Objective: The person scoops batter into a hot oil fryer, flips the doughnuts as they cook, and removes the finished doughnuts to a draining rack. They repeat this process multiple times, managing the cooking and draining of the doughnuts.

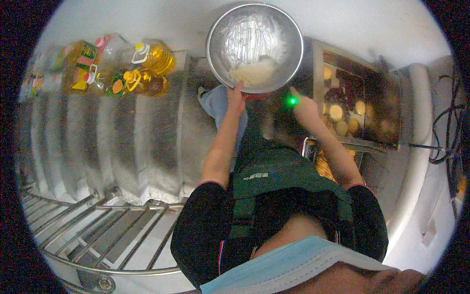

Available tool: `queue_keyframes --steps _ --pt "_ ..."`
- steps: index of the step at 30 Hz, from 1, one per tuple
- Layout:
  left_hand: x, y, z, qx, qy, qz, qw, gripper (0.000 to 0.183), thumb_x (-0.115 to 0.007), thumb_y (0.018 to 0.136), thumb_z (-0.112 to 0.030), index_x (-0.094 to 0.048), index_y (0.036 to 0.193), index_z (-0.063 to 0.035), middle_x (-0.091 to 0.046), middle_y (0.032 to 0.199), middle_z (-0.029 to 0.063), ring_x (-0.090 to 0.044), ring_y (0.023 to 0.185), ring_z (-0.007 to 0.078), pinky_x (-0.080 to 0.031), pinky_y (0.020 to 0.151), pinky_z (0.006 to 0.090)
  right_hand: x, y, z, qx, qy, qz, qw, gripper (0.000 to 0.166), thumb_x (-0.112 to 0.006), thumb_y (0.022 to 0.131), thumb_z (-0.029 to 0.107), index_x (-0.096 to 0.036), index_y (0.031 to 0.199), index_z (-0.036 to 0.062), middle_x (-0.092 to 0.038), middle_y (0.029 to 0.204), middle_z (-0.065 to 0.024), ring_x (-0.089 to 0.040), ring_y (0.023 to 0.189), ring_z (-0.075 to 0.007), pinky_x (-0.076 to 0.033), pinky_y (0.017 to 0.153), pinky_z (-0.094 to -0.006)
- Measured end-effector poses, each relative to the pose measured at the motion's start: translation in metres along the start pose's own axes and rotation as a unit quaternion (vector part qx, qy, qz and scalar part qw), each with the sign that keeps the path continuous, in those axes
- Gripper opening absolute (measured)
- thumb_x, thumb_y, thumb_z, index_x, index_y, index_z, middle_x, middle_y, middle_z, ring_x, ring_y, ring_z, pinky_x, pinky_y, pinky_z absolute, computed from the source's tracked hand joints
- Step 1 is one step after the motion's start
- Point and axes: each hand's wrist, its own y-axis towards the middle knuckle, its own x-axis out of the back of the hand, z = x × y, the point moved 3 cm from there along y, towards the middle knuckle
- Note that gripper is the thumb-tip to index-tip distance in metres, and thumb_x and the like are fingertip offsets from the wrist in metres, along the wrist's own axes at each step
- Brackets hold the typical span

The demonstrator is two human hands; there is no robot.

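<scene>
A round metal bowl [255,44] with pale batter or paste at its lower side is tilted towards the camera at the top middle. My left hand [236,98] grips its rim at the lower left, with the thumb over the edge. My right hand [304,108] is below and to the right of the bowl, apart from the rim; a bright green light spot covers part of it, and its fingers are blurred. Right of that hand, an open-topped rectangular metal-framed vessel [317,88] holds dark liquid and several round yellowish pieces.
Several plastic bottles, some with yellow oil [156,57], stand along the back left. Metal steps [158,147] and a railing [110,271] are at left. A wire basket with yellow-orange contents [325,163] sits under my right forearm. Black cables [437,139] hang at far right.
</scene>
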Motion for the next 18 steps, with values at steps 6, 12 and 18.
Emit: queue_keyframes --steps 6,12,18 --pt "-0.002 0.034 0.039 -0.01 -0.007 0.013 1.0 0.057 -0.061 0.078 -0.012 -0.032 0.127 -0.0097 -0.045 0.123 0.0092 -0.047 0.108 0.0248 -0.043 0.084 0.0422 -0.104 0.057 -0.027 0.229 0.223 -0.25 0.914 0.04 -0.047 0.08 0.015 -0.046 0.119 0.0065 -0.061 0.07 -0.0139 -0.06 0.06 -0.0294 -0.048 0.052 -0.0415" --pt "0.026 0.062 0.053 0.018 0.02 0.035 0.999 0.065 -0.067 0.075 -0.024 -0.03 0.127 -0.0108 -0.043 0.124 0.0107 -0.044 0.11 0.0294 -0.04 0.085 0.0475 -0.073 0.05 0.007 -0.11 0.651 0.229 0.715 0.034 -0.05 0.081 0.013 -0.051 0.114 0.0065 -0.046 0.062 0.0038 -0.037 0.041 -0.0058 -0.029 0.035 -0.0203" --pt "0.04 0.088 0.077 0.025 0.062 0.027 0.997 0.058 -0.067 0.075 -0.027 -0.039 0.123 -0.0111 -0.049 0.118 0.0101 -0.048 0.105 0.0301 -0.044 0.082 0.045 -0.107 0.052 0.011 -0.146 0.792 0.232 0.545 0.021 -0.046 0.084 0.014 -0.053 0.103 0.01 -0.049 0.063 0.0022 -0.04 0.045 -0.0083 -0.032 0.037 -0.0214"
